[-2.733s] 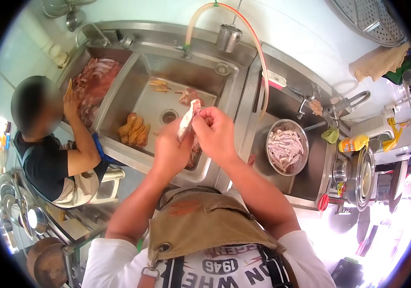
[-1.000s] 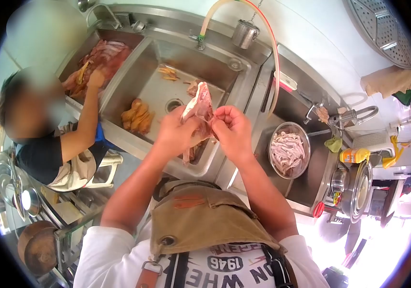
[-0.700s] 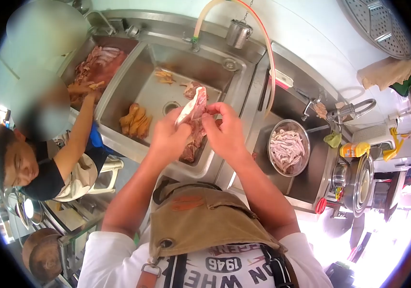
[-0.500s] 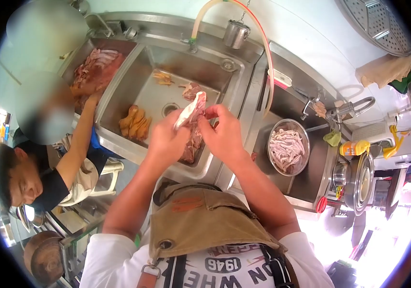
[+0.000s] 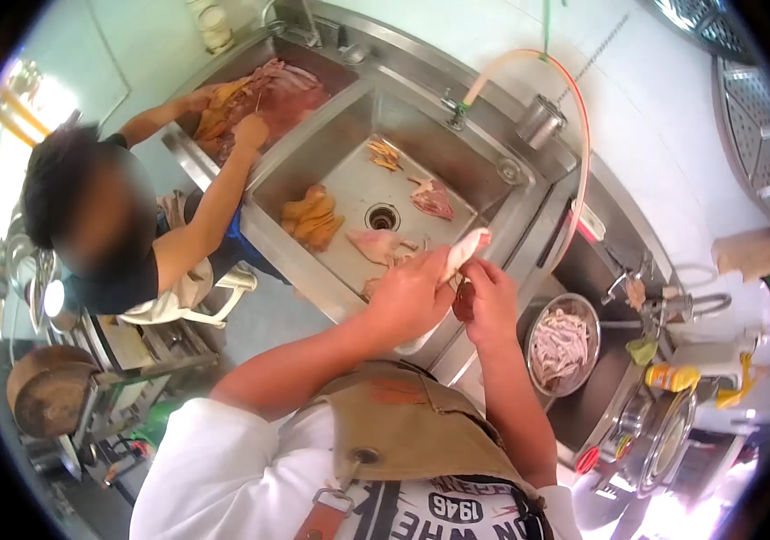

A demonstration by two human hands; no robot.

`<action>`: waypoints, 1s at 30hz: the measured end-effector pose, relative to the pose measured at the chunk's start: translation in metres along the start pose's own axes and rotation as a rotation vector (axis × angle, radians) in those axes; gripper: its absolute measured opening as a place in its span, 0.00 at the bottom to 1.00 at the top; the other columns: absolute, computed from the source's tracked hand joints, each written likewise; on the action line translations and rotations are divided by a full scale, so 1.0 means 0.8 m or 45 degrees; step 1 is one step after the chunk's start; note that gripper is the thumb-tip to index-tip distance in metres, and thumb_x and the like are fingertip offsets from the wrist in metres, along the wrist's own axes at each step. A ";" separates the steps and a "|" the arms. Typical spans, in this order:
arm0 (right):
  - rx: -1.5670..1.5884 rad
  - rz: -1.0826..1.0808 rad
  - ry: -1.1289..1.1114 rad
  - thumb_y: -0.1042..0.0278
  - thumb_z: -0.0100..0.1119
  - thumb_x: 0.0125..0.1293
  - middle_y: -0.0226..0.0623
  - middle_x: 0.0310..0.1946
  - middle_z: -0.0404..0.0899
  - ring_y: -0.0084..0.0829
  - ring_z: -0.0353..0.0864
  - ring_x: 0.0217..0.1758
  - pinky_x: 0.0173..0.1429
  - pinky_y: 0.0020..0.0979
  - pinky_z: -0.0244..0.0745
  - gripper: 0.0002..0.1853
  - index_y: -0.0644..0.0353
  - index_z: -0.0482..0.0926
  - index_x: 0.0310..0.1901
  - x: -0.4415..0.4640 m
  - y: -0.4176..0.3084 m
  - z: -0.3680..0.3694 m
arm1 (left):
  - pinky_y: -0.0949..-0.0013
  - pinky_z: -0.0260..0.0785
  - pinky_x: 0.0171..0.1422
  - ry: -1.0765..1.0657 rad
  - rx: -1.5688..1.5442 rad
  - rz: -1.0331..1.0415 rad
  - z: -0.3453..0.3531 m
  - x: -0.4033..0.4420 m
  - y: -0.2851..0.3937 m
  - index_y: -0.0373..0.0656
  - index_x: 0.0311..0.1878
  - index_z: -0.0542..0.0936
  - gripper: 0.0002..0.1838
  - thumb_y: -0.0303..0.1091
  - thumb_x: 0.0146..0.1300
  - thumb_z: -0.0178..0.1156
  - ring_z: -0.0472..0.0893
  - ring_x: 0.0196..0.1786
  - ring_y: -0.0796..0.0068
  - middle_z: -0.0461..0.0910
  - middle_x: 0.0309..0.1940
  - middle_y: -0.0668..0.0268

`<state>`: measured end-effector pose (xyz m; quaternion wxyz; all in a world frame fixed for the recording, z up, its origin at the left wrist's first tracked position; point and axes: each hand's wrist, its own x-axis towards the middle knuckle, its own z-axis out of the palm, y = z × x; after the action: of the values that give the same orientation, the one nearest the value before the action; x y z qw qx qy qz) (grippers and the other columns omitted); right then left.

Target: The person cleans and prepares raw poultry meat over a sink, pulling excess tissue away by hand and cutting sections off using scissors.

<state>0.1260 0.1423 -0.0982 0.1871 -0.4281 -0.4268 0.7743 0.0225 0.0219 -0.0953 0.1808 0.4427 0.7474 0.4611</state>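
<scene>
Over the near right rim of the middle sink (image 5: 268, 187), my left hand (image 5: 410, 299) is closed around a piece of raw meat (image 5: 468, 249) with pale skin. The fingers of my right hand (image 5: 487, 301) are pinched on the red lower side of that same piece, close beside my left hand. Inside the sink lie a red piece of meat (image 5: 433, 198), a pale pinkish piece (image 5: 378, 241), yellowish skin-like pieces (image 5: 313, 220) and small yellow pieces (image 5: 384, 154). My left hand partly hides more meat beneath it.
At the left sink, another person (image 5: 192, 238) has both hands among meat (image 5: 264, 108). A metal bowl (image 5: 564, 346) of pale strips stands in the right basin. A hose (image 5: 586, 171) arches from the tap (image 5: 455, 112). A yellow bottle (image 5: 673, 377) stands at right.
My view has swung left, so the sinks appear farther right. The piece in my hands has tilted to point right. The co-worker's second hand now shows in the left sink.
</scene>
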 end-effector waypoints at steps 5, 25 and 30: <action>0.191 0.145 0.033 0.71 0.60 0.65 0.23 0.13 0.62 0.20 0.55 0.11 0.17 0.26 0.48 0.04 0.62 0.79 0.38 -0.006 0.005 0.013 | 0.45 0.73 0.44 0.026 -0.004 0.041 0.007 -0.005 -0.015 0.40 0.62 0.72 0.23 0.31 0.62 0.56 0.79 0.43 0.38 0.80 0.41 0.45; -0.292 0.136 -0.080 0.74 0.55 0.63 0.29 0.19 0.70 0.18 0.62 0.14 0.16 0.25 0.52 0.06 0.68 0.78 0.37 0.070 0.005 0.065 | 0.47 0.75 0.42 -0.120 0.040 -0.294 -0.045 0.035 -0.084 0.40 0.58 0.73 0.22 0.37 0.63 0.60 0.82 0.41 0.43 0.82 0.43 0.48; -0.407 0.264 -0.185 0.73 0.53 0.65 0.29 0.17 0.67 0.19 0.57 0.10 0.15 0.26 0.49 0.06 0.65 0.76 0.31 0.104 0.004 0.083 | 0.47 0.75 0.39 -0.033 0.088 -0.227 -0.053 0.057 -0.109 0.40 0.58 0.74 0.22 0.34 0.61 0.61 0.82 0.37 0.43 0.82 0.43 0.49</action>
<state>0.0247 0.1621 -0.1250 0.0047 -0.4370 -0.5101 0.7408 -0.0744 0.0210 -0.1415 0.2154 0.3862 0.7971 0.4113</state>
